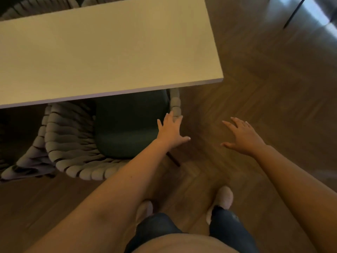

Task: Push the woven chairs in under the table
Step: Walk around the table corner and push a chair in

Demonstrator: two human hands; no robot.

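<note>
Head view: left hand [171, 130] open, fingers spread, fingertips seemingly on the arm rim of the woven chair [73, 139]. Right hand [244, 136] open, over the floor [273, 88], touching nothing. Chair only partly under the surface [109, 52]: seat front tucked, back out. Push looks unfinished. Chair lies mostly left of both hands.
</note>
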